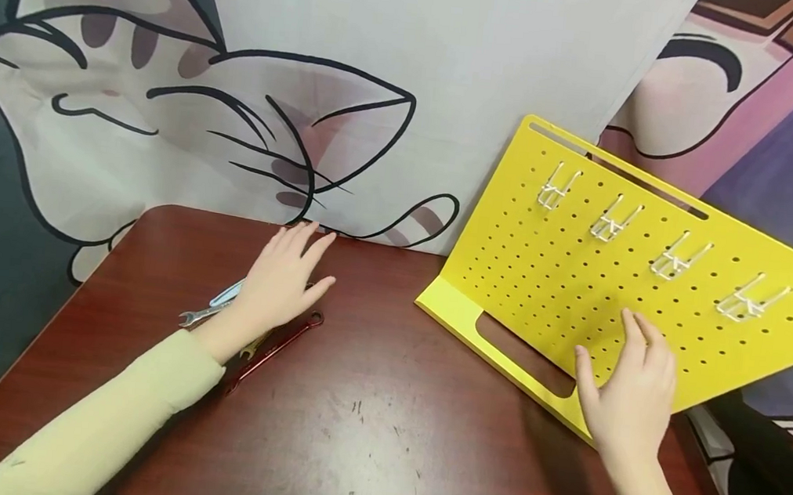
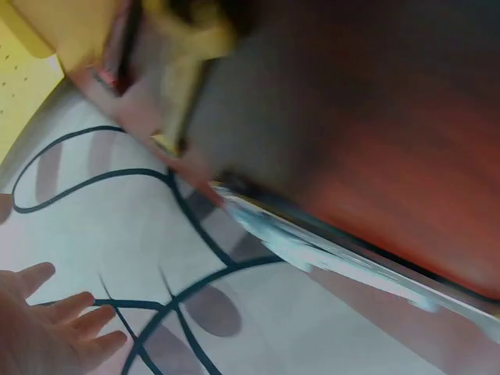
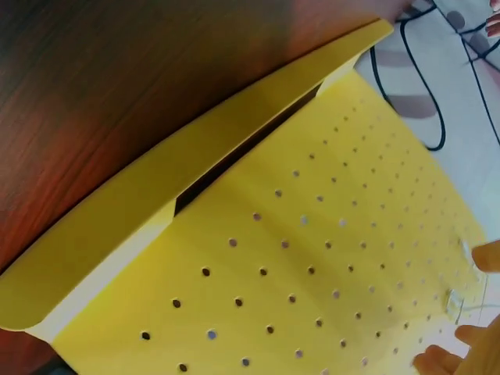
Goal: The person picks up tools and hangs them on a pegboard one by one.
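My left hand [image 1: 282,281], fingers spread and holding nothing, hovers over a group of wrenches at the table's left. Beside its wrist show a silver wrench [image 1: 201,314] with an open end and a light blue tool [image 1: 228,293]. A red wrench [image 1: 276,352] and part of a yellow one [image 1: 250,347] lie to the right of the forearm; the hand covers the rest. The left wrist view blurs the yellow wrench [image 2: 183,86]. My right hand [image 1: 634,394] is in front of the yellow pegboard [image 1: 576,295], fingers loosely bent, nothing in its grasp.
Several white double hooks [image 1: 614,219] sit in a row across the upper pegboard. The board stands tilted on its foot [image 1: 455,308] on the dark red table [image 1: 366,433]. Behind rises a wall covering [image 1: 455,64] printed with a cartoon cat.
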`<state>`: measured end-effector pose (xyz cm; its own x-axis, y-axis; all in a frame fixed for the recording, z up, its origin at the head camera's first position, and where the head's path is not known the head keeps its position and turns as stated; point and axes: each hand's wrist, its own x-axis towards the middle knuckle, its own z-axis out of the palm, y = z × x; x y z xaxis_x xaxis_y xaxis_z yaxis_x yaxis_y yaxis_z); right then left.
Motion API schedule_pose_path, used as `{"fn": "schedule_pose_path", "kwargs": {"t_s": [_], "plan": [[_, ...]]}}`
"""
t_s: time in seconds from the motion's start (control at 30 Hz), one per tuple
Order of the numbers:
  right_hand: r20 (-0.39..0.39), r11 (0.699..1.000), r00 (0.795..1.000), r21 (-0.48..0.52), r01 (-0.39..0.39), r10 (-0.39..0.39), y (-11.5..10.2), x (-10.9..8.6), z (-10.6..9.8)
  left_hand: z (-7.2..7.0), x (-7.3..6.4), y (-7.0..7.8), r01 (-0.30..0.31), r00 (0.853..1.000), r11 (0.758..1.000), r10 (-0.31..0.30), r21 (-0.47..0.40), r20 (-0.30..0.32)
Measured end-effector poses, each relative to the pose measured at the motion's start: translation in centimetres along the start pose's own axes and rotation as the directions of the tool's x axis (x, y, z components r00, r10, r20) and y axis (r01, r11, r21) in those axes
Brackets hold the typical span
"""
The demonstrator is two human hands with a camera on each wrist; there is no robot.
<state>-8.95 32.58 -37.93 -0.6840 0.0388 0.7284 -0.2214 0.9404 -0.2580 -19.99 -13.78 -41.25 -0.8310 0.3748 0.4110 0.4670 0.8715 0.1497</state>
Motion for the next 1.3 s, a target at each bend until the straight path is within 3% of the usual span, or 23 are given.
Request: {"fn": "schedule_pose_path", "kwargs": {"t_s": [0.1, 0.23, 0.47, 0.6, 0.8, 0.93, 1.13, 1.3], "plan": [[-0.107, 0.999, 0.994, 0.032, -0.001, 0.004, 0.5, 0.2, -0.1, 0.2, 1.9, 1.1, 0.006, 1.000, 0.998, -0.006, -0.063, -0.004], [-0.252, 0.996, 0.967, 0.083, -0.025, 0.045, 0.6, 0.4, -0.2, 0.3, 4.5, 2.7, 0.044, 0.999, 0.984, -0.045, -0.174, 0.000], [-0.409, 0.983, 0.898, 0.144, -0.112, 0.163, 0.2, 1.3, -1.3, 0.5, 8.4, 5.4, 0.083, 0.996, 0.921, -0.086, -0.381, 0.010], [-0.467, 0.970, 0.851, 0.151, -0.190, 0.239, 0.7, 1.6, -2.2, 0.7, 10.2, 6.6, 0.097, 0.995, 0.872, -0.099, -0.481, 0.020], [-0.536, 0.954, 0.789, 0.153, -0.258, 0.300, 2.0, 1.8, -3.4, 1.4, 12.3, 7.9, 0.111, 0.992, 0.754, -0.120, -0.648, 0.031], [-0.520, 0.921, 0.763, 0.153, -0.359, 0.384, 2.6, 1.6, -4.2, 2.4, 13.4, 8.6, 0.125, 0.988, 0.648, -0.147, -0.751, 0.038], [-0.475, 0.863, 0.725, 0.189, -0.469, 0.499, 4.1, 1.5, -5.0, 4.0, 14.4, 10.1, 0.187, 0.973, 0.462, -0.210, -0.867, 0.098], [-0.447, 0.801, 0.671, 0.240, -0.548, 0.592, 5.8, 1.1, -4.9, 5.1, 15.2, 11.4, 0.225, 0.960, 0.359, -0.241, -0.906, 0.143]]}}
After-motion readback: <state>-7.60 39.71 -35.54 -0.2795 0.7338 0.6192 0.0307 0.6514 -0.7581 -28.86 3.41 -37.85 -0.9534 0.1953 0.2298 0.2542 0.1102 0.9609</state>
